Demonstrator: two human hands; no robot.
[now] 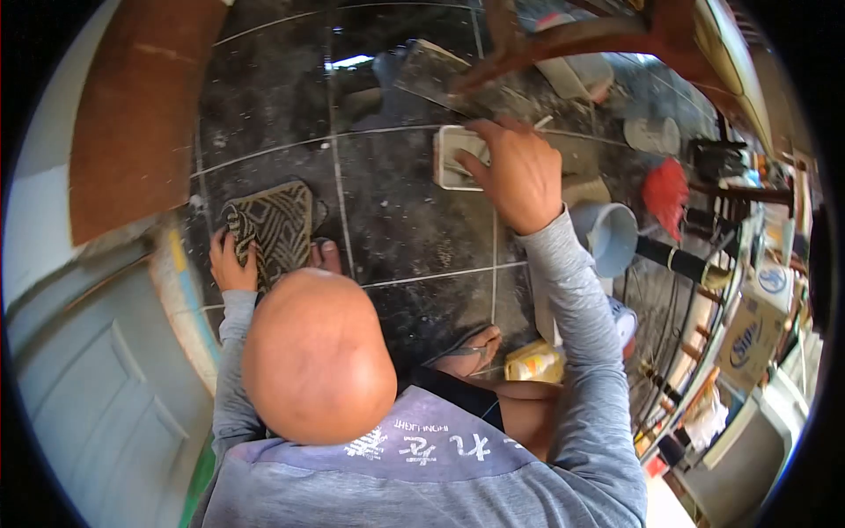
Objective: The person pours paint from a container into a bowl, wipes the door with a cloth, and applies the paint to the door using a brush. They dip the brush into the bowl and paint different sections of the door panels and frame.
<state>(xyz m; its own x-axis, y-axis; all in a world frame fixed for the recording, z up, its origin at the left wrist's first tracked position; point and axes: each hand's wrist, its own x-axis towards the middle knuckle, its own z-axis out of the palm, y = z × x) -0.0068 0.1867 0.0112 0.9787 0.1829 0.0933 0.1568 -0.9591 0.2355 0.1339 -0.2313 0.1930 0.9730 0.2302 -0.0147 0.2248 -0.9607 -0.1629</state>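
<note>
My left hand [232, 263] grips the near left edge of a patterned dark-and-tan mat [288, 216] on the floor, and the mat bunches at the fingers. Over a small white-rimmed rectangular container [446, 167], my right hand [526, 173] reaches with the thumb inside and the fingers curled across its far side. Part of the container's right side is hidden under that hand. A thin pale stick [543, 121] shows just beyond the knuckles. A bare rounded knee [319, 356] rises between my arms.
Dark floor tiles [396, 229] look wet at the back. A flat board [431, 72] lies beyond the container. A grey bucket [609, 238], a yellow packet [534, 362] and a red plastic bag [664, 195] are on the right. Wooden furniture [581, 48] overhangs the far right; a door [97, 414] stands left.
</note>
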